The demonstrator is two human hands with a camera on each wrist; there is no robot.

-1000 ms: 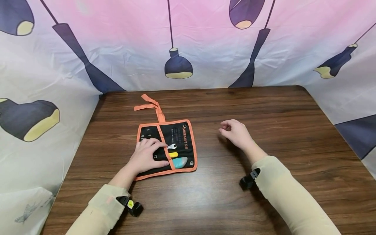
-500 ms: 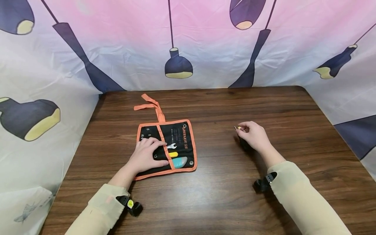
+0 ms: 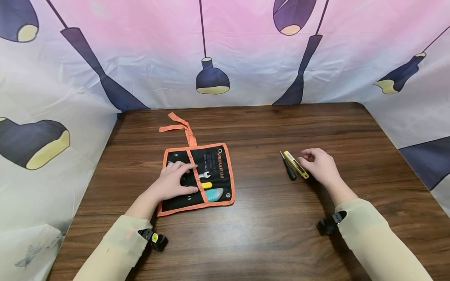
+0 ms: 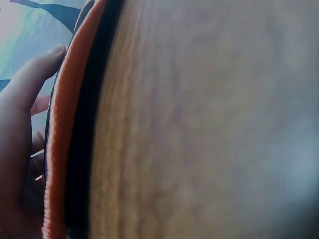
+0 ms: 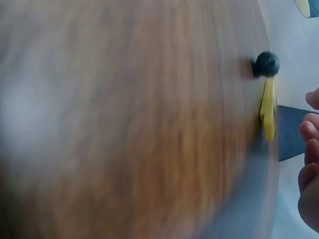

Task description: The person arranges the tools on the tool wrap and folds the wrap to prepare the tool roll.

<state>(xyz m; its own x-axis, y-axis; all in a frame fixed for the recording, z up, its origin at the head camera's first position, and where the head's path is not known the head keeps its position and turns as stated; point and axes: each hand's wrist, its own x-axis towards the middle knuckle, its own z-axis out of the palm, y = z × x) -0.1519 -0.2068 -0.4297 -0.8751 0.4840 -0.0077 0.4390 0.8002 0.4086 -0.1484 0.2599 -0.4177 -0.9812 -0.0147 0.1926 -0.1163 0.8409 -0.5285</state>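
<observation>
A black tool pouch (image 3: 211, 158) with orange trim lies flat on the table. My left hand (image 3: 163, 185) rests over its left part, fingers and thumb spread. A small open-end wrench (image 3: 205, 175), a yellow tool end (image 3: 206, 185) and a teal-and-grey handle (image 3: 214, 194) stick out of its pockets. On the right, a screwdriver (image 3: 290, 169) with a black handle lies beside a slim yellow case (image 3: 296, 164) with a printed label. My right hand (image 3: 321, 166) is just right of the case, fingers loosely bent around nothing. The right wrist view shows the yellow case (image 5: 268, 109) apart from the fingertips.
Orange ties (image 3: 184, 127) trail from the pouch toward the back of the wooden table (image 3: 253, 234). A printed cloth (image 3: 168, 74) hangs behind the table and along its sides. Each wrist carries a small black camera (image 3: 330, 225).
My right hand has moved right, uncovering the screwdriver and yellow case. My left hand has lifted slightly and shifted a little to the left, showing more of the pouch's printed numbers.
</observation>
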